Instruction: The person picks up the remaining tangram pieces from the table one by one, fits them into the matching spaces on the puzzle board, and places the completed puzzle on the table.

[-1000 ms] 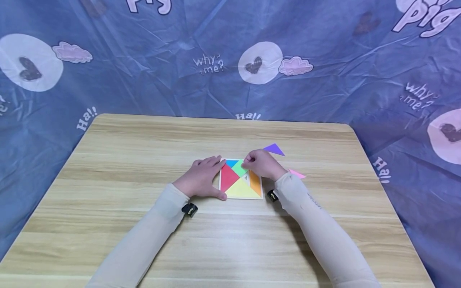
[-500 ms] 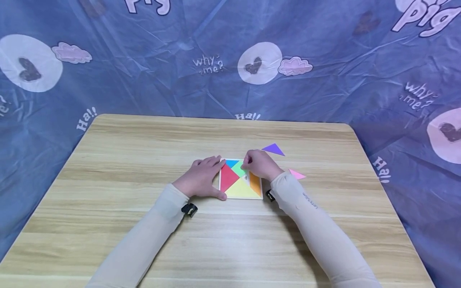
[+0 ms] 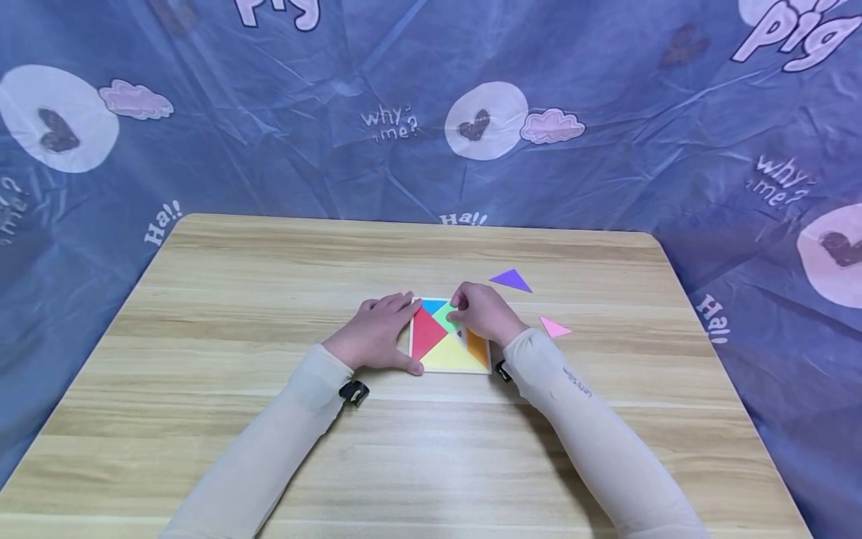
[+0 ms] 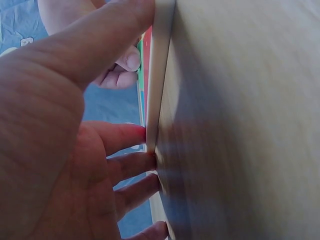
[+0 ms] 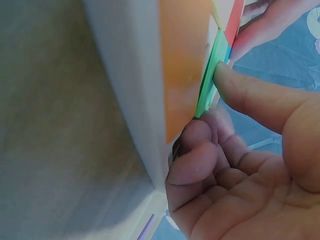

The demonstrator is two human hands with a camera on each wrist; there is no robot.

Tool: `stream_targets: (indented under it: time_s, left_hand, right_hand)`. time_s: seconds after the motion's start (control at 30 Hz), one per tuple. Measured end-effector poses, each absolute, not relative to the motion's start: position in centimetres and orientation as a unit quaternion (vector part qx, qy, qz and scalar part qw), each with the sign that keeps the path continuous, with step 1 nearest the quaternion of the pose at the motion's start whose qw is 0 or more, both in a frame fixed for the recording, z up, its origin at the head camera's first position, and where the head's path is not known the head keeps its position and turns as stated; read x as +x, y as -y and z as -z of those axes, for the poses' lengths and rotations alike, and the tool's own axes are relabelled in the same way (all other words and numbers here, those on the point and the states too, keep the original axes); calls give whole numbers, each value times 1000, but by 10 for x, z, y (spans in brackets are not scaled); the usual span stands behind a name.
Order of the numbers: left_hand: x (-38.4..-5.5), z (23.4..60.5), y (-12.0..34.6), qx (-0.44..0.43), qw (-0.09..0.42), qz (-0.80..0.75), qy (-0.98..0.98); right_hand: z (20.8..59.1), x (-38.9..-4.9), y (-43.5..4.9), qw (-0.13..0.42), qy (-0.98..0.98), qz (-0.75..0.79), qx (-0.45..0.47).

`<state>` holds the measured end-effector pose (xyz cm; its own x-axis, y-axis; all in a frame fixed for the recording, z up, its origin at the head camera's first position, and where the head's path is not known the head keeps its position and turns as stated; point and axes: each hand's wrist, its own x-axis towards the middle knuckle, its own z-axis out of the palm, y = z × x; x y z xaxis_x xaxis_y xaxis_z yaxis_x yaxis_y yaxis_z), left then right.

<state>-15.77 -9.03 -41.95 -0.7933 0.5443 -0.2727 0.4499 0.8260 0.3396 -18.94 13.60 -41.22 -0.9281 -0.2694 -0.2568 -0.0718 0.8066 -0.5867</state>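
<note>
A shallow white-rimmed tangram tray (image 3: 458,371) lies mid-table. Inside are a red triangle (image 3: 426,333), a blue triangle (image 3: 431,305), a yellow triangle (image 3: 454,356), an orange parallelogram (image 3: 477,347) and a green square (image 3: 442,316). My right hand (image 3: 490,311) pinches the green square, thumb on its face and curled fingers at its edge, which looks slightly raised in the right wrist view. My left hand (image 3: 380,333) rests along the tray's left side, thumb at the near corner, fingers extended to the far one. The right hand hides the tray's far right corner.
A purple triangle (image 3: 513,280) lies on the wooden table (image 3: 303,254) behind the right hand. To the right of the tray is a pink triangle (image 3: 555,327). A blue printed cloth (image 3: 269,135) hangs behind the table.
My right hand has shifted slightly left and nearer over the green square, covering more of the gap beside it. More of the purple and pink triangles shows. The left hand stays put.
</note>
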Motion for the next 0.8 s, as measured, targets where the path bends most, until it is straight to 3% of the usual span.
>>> stream_targets:
  time_s: [0.8]
  left_hand:
    - [-153,421,88,263,176,-138,-938]
  right_hand:
    - [414,-185,-149,116,-936,302,-137]
